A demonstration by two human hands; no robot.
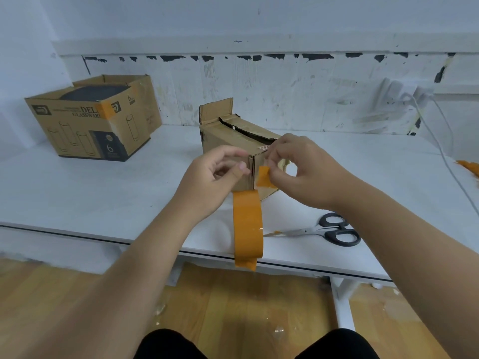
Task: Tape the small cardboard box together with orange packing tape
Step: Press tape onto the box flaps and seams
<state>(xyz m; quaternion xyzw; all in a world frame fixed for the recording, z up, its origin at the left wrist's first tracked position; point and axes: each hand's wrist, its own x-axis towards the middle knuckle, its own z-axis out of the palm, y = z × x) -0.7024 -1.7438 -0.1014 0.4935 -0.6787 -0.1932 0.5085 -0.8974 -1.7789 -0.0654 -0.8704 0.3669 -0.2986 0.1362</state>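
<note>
The small cardboard box [228, 141] stands on the white table [103, 193], its top flaps ajar and one flap upright at the back. My left hand [215, 177] grips the box's near corner, thumb against the edge. My right hand [303, 169] pinches a small piece of orange tape [263, 177] against the box's near right face. A long strip of orange packing tape [247, 229] hangs from the box's bottom corner, below my left hand, and folds over the table's front edge.
Black-handled scissors [334, 230] lie on the table to the right of the strip. A larger open glassware carton [90, 125] stands at the back left. A white cable [445, 141] runs down the right side, near a scrap of orange tape [469, 167].
</note>
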